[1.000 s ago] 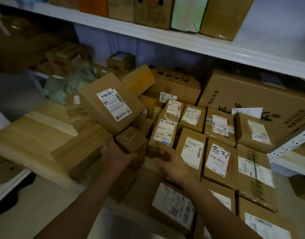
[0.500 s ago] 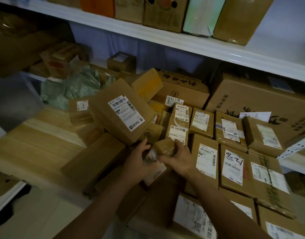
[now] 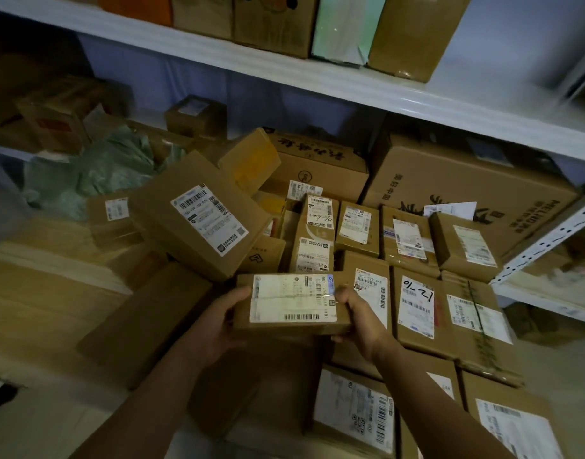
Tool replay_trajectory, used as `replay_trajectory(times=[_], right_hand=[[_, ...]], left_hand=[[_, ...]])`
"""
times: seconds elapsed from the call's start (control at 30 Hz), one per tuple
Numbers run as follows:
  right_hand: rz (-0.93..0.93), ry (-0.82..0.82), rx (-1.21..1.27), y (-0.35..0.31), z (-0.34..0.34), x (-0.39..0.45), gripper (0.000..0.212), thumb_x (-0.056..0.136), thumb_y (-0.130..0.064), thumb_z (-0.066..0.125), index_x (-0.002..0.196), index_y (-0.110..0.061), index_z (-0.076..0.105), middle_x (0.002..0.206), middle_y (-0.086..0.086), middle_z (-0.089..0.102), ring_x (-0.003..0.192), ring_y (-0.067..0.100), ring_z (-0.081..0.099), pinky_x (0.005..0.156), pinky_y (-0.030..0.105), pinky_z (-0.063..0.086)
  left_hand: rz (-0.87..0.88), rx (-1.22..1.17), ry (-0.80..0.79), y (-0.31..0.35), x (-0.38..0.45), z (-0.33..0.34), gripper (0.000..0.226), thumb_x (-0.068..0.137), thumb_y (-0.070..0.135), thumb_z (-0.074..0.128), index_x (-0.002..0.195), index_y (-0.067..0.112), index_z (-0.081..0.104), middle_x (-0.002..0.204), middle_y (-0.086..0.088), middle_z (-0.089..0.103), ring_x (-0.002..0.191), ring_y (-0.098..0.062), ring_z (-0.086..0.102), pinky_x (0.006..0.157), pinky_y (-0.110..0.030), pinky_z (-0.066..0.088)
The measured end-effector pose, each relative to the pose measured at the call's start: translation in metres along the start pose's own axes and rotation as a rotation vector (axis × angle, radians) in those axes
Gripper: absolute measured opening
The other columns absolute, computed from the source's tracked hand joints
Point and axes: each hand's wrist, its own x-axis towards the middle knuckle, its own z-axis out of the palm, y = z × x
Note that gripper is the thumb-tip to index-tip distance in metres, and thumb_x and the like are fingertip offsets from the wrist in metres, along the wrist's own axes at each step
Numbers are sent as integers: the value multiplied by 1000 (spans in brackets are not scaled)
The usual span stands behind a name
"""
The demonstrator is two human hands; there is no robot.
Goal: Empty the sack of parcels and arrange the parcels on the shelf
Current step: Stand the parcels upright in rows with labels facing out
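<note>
The small parcel (image 3: 292, 303) is held level at the centre of the view, label side up, above the pile on the shelf (image 3: 350, 91). This orientation keeps the barcode and address readable, which probably serves to sort it before placement.

The left hand (image 3: 218, 329) grips the parcel's 9 o'clock end, thumb on the top edge and fingers curled beneath. The right hand (image 3: 360, 319) grips the 3 o'clock end in the same manner. Each grip is clamped on the parcel; neither is apart. Support at both ends keeps the flat box from tilting.

At 3 o'clock from the parcel, arranged parcels lie flat in rows, labels upward and edges touching. One of them, the marked parcel (image 3: 417, 309), carries handwritten digits. Flat, close packing probably saves space and leaves every label legible.

At 10 o'clock, a larger tilted box (image 3: 198, 217) leans on unsorted boxes, so that side is judged not yet arranged. At 11 o'clock, further back, the green sack (image 3: 96, 173) lies crumpled and appears largely emptied. At 1 o'clock, a large printed carton (image 3: 466, 183) stands against the back and bounds the rows.

The held parcel most likely belongs beside the ordered rows; no open slot is clearly visible.
</note>
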Motion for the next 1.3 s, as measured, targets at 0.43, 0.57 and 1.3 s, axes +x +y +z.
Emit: replay_trajectory(times=[0.43, 0.57, 1.3], right_hand=[[-129, -58, -184, -14, -7, 21, 11, 86, -20, 55, 83, -21, 66, 72, 2, 68, 80, 20, 64, 77, 33, 47], [-70, -74, -214, -3, 12, 24, 15, 89, -21, 61, 99, -13, 69, 85, 5, 71, 79, 17, 68, 65, 23, 51], [-221, 184, -1170, 38, -19, 35, 68, 85, -65, 46, 145, -38, 29, 161, 3, -4, 148, 27, -7, 116, 58, 4]], left_hand=[[-134, 501, -92, -4, -23, 14, 57, 58, 41, 81, 107, 19, 62, 103, -6, 71, 99, -24, 66, 87, -38, 53], [-132, 539, -120, -14, -19, 25, 38, 80, 33, 71, 112, 16, 62, 105, -5, 72, 99, -20, 68, 92, -38, 53], [-261, 375, -44, -60, 34, 41, 25, 95, 8, 49, 120, 11, 53, 122, -16, 61, 118, -35, 56, 102, -51, 43]])
